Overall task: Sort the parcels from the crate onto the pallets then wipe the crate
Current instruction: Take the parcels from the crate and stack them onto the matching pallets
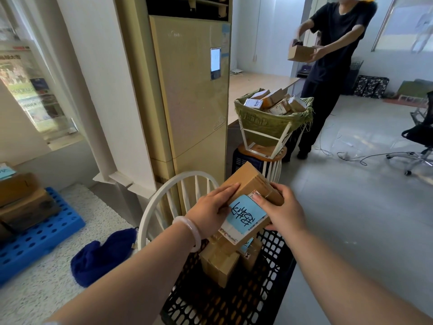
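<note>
Above crate (234,306), 6 o'clock | parcel (251,184), blue label up, gripped on both sides by left hand (210,212) and right hand (283,212) | other parcels (220,261) beneath, in crate | pallet (46,235) at 8 o'clock, part-stacked | advice: read label first, carry level, set flush beside stack.

Tall beige floor-standing air conditioner (194,102) against the wall, small lit display panel (215,63) on its front; white spindle-back chair (192,175) just before it. To its right, a green-lined basket (264,123) in a white frame, filled with small cartons, sits on a round wooden stool (278,156) beside a wooden counter (253,83). Behind these stands a second person in dark clothes (335,55) holding a brown carton (301,53); black office chair (419,137) and loose cables (346,156) on the grey floor, camouflage-print bag (371,86) by the far wall.
</note>
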### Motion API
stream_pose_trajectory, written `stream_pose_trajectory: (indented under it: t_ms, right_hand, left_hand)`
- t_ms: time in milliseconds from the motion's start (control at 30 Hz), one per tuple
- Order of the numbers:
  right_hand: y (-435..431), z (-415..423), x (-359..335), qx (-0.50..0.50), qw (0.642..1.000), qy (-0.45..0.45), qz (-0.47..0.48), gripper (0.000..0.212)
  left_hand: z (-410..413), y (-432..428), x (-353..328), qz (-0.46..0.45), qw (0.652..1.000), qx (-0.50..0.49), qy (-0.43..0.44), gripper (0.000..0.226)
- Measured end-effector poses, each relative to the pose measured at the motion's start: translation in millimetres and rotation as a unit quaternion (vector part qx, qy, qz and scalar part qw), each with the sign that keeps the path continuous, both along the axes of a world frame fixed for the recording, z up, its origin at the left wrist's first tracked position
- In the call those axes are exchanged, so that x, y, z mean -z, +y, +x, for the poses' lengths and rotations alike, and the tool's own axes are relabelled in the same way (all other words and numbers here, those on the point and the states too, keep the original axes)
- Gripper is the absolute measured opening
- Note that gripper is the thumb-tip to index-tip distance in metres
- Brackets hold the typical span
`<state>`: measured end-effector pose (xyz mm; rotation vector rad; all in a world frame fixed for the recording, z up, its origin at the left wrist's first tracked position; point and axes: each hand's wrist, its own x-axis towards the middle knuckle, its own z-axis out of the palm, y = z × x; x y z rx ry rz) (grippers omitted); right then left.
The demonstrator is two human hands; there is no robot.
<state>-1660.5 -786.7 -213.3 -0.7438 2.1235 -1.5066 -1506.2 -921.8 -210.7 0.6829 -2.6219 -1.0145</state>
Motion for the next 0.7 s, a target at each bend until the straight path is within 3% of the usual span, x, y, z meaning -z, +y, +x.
stream_pose_trajectory:
  t_ms: [200, 367, 433, 567, 700]
  right_hand:
    - [2, -1, 7, 0.037, 0.999, 0.012, -0.005, 0.053]
    - [3, 2, 6, 0.079, 0.994, -0.047, -0.056, 0.048]
    - [1, 3, 3, 0.109, 0.986, -0.094, -0.079, 0.048]
    - [-4, 7, 2, 0.118, 0.980, -0.140, -0.077, 0.052]
    - [-5, 8, 5, 0.086, 0.987, -0.134, -0.034, 0.057]
  left_hand:
    - [0, 2, -3, -0.017, 1.000, -0.019, 0.011, 0.057]
    - [2, 0, 1, -0.081, 0.987, -0.123, 0.064, 0.058]
    - [3, 1, 5, -0.047, 0.982, -0.172, 0.069, 0.074]
    - [0, 3, 7, 0.119, 0.964, -0.206, 0.119, 0.113]
    - [1, -1, 7, 0.124, 0.957, -0.228, 0.129, 0.116]
